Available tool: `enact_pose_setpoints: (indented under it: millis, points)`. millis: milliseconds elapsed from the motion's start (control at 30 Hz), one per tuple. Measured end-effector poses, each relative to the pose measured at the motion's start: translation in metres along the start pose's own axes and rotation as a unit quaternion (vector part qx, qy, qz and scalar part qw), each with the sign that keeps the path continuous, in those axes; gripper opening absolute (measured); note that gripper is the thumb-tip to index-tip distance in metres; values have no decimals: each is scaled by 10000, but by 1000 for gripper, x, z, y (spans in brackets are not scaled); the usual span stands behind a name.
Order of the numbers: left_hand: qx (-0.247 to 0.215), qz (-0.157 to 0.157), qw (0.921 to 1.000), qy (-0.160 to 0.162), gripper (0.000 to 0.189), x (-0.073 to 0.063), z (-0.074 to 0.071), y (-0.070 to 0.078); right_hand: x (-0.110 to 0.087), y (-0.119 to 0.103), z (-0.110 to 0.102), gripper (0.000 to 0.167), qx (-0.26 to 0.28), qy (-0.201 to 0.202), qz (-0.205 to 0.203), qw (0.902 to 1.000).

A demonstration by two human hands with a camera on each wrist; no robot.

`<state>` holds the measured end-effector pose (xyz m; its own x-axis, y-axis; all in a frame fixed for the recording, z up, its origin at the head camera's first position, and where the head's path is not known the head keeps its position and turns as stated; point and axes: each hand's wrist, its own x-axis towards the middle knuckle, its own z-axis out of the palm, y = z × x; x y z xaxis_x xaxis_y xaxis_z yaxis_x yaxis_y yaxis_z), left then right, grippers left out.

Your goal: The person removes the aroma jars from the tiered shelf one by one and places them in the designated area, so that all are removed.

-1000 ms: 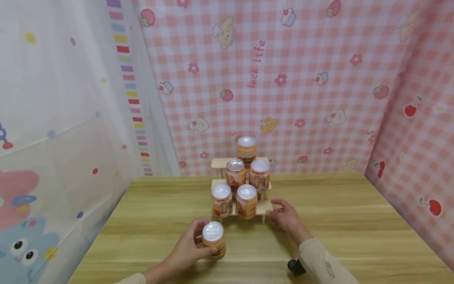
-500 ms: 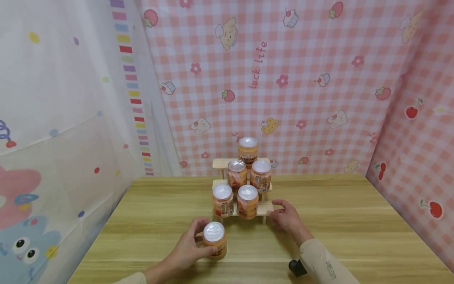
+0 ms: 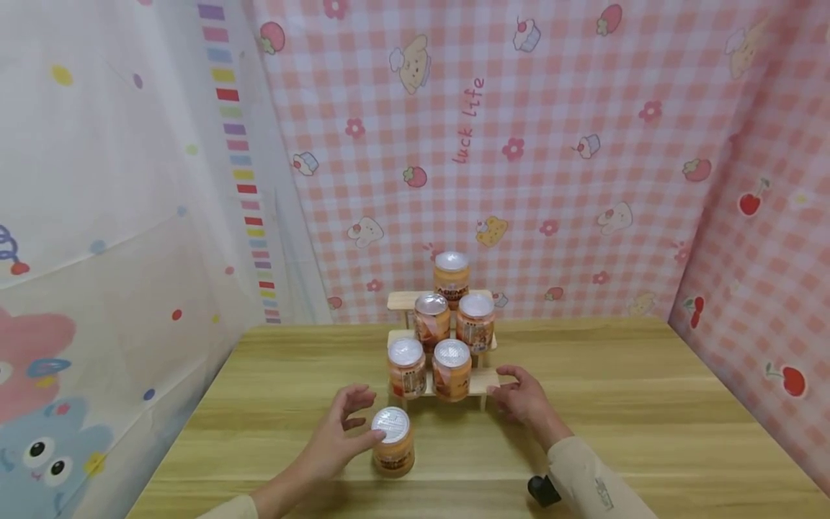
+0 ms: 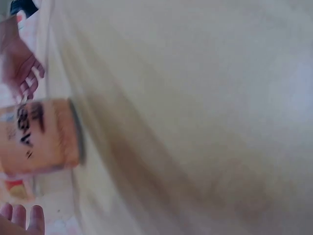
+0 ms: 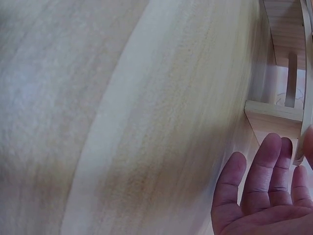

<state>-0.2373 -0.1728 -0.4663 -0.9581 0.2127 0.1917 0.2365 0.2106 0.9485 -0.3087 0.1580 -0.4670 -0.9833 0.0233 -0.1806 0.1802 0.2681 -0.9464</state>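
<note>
An orange-labelled can (image 3: pixel 393 455) with a silver foil lid stands upright on the table in front of the stepped wooden shelf. My left hand (image 3: pixel 333 429) is just left of it with spread fingers, the thumb overlapping the lid's edge in the head view. In the left wrist view the can (image 4: pixel 41 137) shows dark lettering, with the left fingertips (image 4: pixel 19 215) apart from it. My right hand (image 3: pixel 521 396) stays at the right end of the shelf's lowest step (image 3: pixel 483 380). Its fingers (image 5: pixel 266 169) look loosely extended beside the wooden step (image 5: pixel 274 115) in the right wrist view.
Several similar cans stand on the shelf: two on the lowest step, two on the middle one, and a top can (image 3: pixel 451 277). A small black object (image 3: pixel 543 491) lies by the right sleeve. Patterned cloth (image 3: pixel 551 180) hangs behind the wood-grain table (image 3: pixel 616 404).
My left hand has let go of the can and drawn back to the left, fingers spreading. The can stays in place. My right hand keeps its position at the shelf.
</note>
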Motion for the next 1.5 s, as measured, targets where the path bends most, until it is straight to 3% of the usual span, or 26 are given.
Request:
enact_pose_setpoints:
  millis: [267,400,600,867,1100,1500]
  points:
    - [3,414,9978,513,61,18,-17,14,1,0,0,46,0,43,3,10000]
    - [64,437,9968,670,60,29,-25,19,1,1,0,46,-37,21,-35,10000]
    - [154,379,9967,698,63,51,-36,29,1,2,0,46,-49,13,-41,10000]
    - [389,538,9961,587,63,92,-45,56,1,2,1,45,22,27,-35,10000]
    - [643,647,9949,425,67,128,-40,81,0,2,1,45,15,34,-49,10000]
    - [941,309,9950,128,85,179,-9,122,3,3,1,44,12,58,-15,10000]
